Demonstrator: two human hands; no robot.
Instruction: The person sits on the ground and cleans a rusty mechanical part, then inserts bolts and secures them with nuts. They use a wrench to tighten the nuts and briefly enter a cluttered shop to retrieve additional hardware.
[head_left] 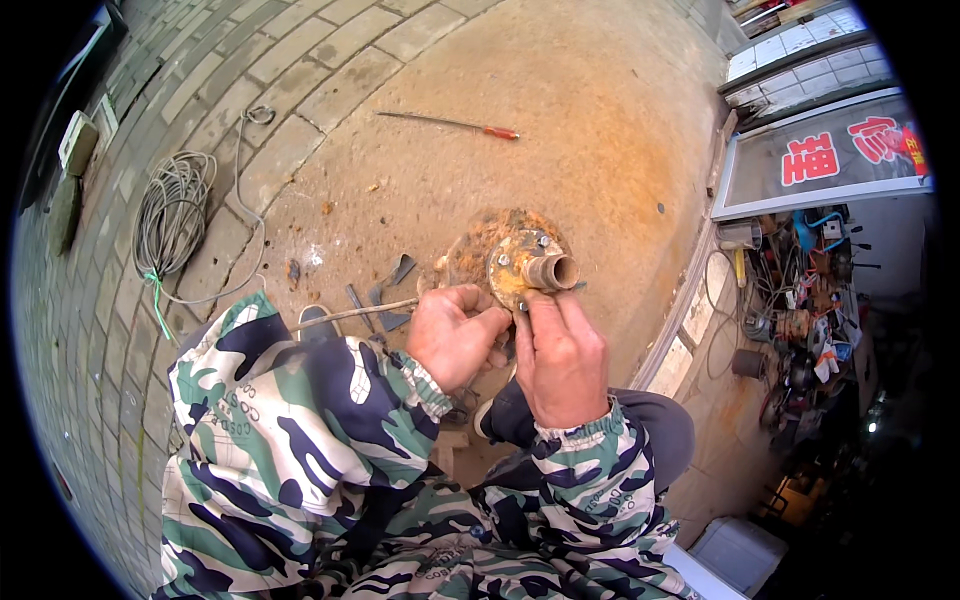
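A rusty pump-like metal body [480, 238] sits on the ground in front of me, with a round bolted flange [507, 272] and a short open pipe stub [552, 272] pointing right. My left hand [455, 335] is closed in a pinch at the near left edge of the flange; what its fingers hold is hidden. Fingers of my right hand [562, 355] press together just below the pipe stub, beside a bolt [523, 306] at the flange's near edge. I cannot make out what they grip. A grey cable [360, 311] runs in beside my left hand.
A screwdriver with a red handle [500, 132] lies beyond the pump. Dark metal pieces [402, 268] lie left of it. Farther left is a coil of grey cable [172, 212]. At right, a glass-panelled door frame [820, 150] stands by cluttered tools and parts [800, 330].
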